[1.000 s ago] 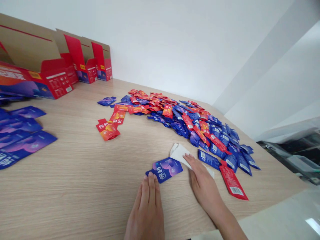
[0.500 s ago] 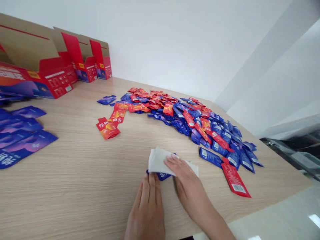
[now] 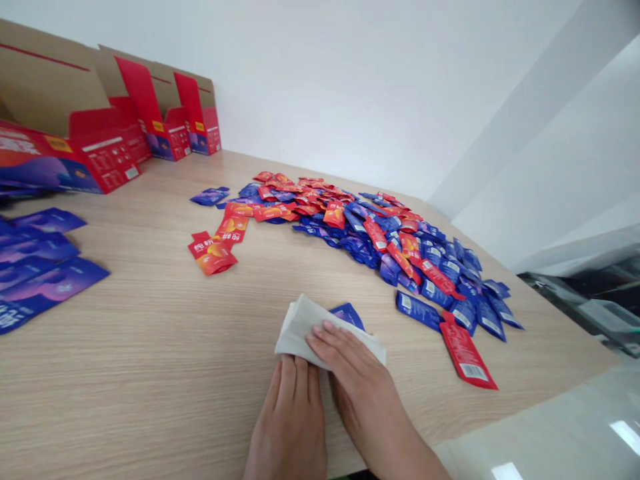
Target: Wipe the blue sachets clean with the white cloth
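Observation:
A folded white cloth point(image 3: 300, 327) lies over a blue pouch point(image 3: 350, 315), whose far right corner shows beyond the cloth's edge. My right hand point(image 3: 357, 380) presses the cloth onto the pouch, fingers laid across its top and thumb hidden. Close on its left, my left hand point(image 3: 295, 410) has its fingers stretched out together, with the tips at the near edge of the cloth. Whether those tips touch the pouch beneath is hidden.
Red and blue pouches form a large heap point(image 3: 360, 230) by the wall. A single red pouch point(image 3: 467, 350) lies to the right. Overlapping blue pouches point(image 3: 55, 283) are at left, before open red cardboard boxes point(image 3: 113, 150). More red pouches point(image 3: 213, 253) lie mid-table.
My right hand has slid the cloth left and nearer to me over the pouch, covering its near side and baring its far right corner. My left hand stays at its near edge.

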